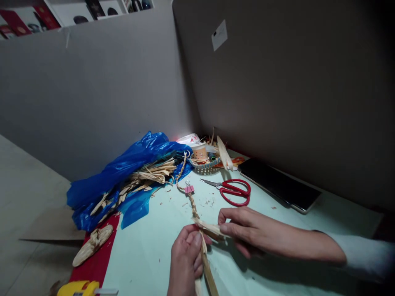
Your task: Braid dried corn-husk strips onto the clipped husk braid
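Note:
My left hand [185,261] and my right hand [247,230] both pinch the near end of a braided straw cord [194,207] low in the middle of the pale green table [145,250]. Loose flat straw strips [208,273] hang from my left fingers toward me. My right fingers press a strip [211,228] across the braid. The cord runs away from me past a pink binder clip [189,188] clamped on it, up toward the blue bag.
A blue plastic bag [123,172] full of dry straw strips lies at the left. Red-handled scissors [233,191] and a black phone [279,185] lie beyond my right hand. A small basket with a cup [202,158] sits by the grey partition. A woven oval piece [92,244] and yellow tool [78,288] lie lower left.

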Demonstrator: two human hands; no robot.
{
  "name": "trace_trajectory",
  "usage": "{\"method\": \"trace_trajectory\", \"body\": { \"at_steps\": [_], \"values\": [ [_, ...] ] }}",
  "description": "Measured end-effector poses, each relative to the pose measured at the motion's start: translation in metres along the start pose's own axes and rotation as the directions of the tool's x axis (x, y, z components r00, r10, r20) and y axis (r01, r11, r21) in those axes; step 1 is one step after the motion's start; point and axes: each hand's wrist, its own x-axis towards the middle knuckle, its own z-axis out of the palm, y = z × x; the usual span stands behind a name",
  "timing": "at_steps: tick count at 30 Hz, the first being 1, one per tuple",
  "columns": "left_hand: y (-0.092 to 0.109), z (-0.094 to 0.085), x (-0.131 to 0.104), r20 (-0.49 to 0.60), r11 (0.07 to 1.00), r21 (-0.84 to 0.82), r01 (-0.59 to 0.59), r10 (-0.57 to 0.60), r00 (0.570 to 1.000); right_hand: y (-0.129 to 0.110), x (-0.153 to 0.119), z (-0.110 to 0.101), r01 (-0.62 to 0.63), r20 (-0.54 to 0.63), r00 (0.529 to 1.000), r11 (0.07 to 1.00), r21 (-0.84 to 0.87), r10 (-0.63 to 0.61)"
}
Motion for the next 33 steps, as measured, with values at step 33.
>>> {"method": "trace_trajectory", "body": {
  "at_steps": [33],
  "values": [
    [0.005,0.008,-0.005,-0.106,0.998,0.066,0.018,-0.011,0.994,-0.010,-0.003,0.023,-0.075,-0.235,0.968,0.790,-0.609,-0.090]
  ]
}}
